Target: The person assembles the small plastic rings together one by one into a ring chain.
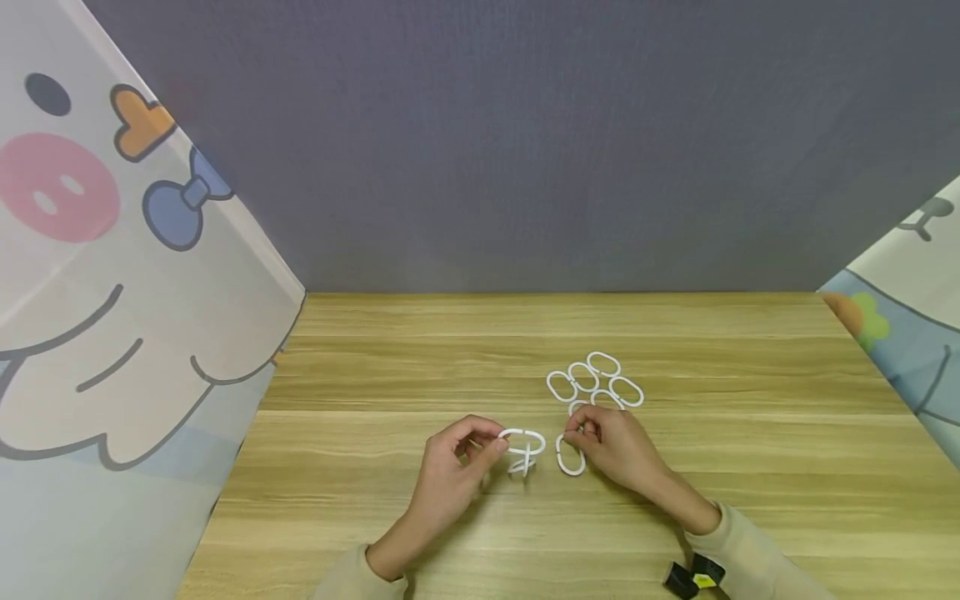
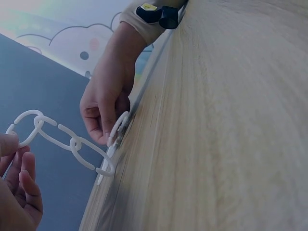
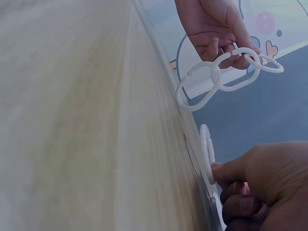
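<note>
My left hand (image 1: 450,471) pinches the top ring of a short hanging chain of linked white plastic C-shaped rings (image 1: 543,442) between thumb and fingers. Three links show in the left wrist view, where the lowest link (image 2: 108,161) hangs close to the tabletop. A small gap is visible in the rings' sides. To the right, my right hand (image 1: 618,446) pinches one end of a separate white ring (image 3: 205,149) at the tabletop. That ring stands apart from the chain in the head view.
Several loose white rings (image 1: 639,393) lie in a cluster beyond my right hand, one partly hidden by it. The wooden table (image 1: 375,358) meets a grey panel (image 1: 525,167) at the back. A black device (image 1: 681,579) sits at the right wrist.
</note>
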The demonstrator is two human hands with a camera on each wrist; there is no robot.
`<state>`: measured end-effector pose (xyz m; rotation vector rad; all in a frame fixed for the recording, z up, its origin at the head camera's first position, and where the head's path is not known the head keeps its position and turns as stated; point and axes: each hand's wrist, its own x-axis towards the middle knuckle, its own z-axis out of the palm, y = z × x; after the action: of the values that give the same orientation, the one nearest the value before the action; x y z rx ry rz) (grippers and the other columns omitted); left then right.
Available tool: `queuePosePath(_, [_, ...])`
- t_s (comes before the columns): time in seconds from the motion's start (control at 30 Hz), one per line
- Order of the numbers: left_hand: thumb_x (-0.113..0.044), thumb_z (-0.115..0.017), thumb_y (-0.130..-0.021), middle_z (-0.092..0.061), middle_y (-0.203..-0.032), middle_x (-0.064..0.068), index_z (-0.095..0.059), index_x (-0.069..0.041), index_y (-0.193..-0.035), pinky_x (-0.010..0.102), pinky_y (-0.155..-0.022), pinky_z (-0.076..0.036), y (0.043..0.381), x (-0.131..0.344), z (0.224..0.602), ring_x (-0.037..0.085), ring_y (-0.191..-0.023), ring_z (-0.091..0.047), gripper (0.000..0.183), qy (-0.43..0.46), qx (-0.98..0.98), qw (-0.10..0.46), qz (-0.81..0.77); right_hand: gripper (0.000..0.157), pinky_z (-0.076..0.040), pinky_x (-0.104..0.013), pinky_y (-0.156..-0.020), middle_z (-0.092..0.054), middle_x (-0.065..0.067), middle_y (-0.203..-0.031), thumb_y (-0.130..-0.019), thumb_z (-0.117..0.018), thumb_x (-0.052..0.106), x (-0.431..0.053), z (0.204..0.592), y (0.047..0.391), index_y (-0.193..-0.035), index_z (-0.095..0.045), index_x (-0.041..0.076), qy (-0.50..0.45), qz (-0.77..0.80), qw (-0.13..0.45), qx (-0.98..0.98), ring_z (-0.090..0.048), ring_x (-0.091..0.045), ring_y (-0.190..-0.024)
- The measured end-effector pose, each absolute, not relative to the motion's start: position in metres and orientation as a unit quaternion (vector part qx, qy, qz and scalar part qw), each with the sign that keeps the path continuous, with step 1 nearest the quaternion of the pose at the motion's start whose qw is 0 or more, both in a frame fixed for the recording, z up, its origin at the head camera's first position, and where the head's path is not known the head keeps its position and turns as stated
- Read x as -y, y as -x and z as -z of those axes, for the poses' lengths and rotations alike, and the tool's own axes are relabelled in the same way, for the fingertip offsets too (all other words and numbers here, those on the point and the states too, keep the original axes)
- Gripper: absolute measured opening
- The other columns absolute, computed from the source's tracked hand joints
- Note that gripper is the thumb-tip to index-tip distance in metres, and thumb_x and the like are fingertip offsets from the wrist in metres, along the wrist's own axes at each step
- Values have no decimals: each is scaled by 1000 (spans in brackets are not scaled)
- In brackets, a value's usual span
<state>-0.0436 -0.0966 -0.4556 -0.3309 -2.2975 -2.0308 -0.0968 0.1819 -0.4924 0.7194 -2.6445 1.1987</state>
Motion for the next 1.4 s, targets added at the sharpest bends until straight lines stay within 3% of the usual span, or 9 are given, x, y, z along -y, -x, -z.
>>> queuePosePath(0.3, [-6, -83, -98, -77, -94, 9, -80, -4, -104, 18, -69, -49, 45, 95, 456, 8, -84, -65, 7, 102, 746, 30, 657, 26, -40, -22, -56, -52, 16, -78, -88, -91, 1, -178, 481, 94, -88, -73, 20, -220, -412, 97, 879, -44, 2, -66])
queuePosePath(0.63, [-7, -83, -99, -77, -94, 10, -80, -3, -104, 18, -69, -49, 44, 96, 457, 8, -84, -64, 7, 107, 746, 27, 656, 26, -52, -23, -61, -68, 11, -83, -91, -85, -8, -175, 470, 90, -93, -73, 15, -191, -456, 74, 866, -57, -1, -72])
queuePosePath(0.97, [-8, -83, -99, -77, -95, 9, -79, -4, -104, 18, -69, -49, 44, 96, 457, 8, -84, -64, 7, 112, 747, 28, 654, 8, -62, -31, -60, -74, -20, -89, -99, -76, -9, -175, 450, 87, -104, -74, -5, -128, -591, -51, 795, -69, -18, -66])
queuePosePath(1.4, [-7, -82, -100, -76, -94, 10, -79, -3, -104, 18, -68, -49, 44, 97, 458, 8, -83, -64, 7, 116, 747, 27, 655, 7, -64, -34, -62, -75, -23, -90, -100, -77, -5, -172, 432, 81, -106, -77, -3, -149, -595, -33, 789, -71, -19, -67])
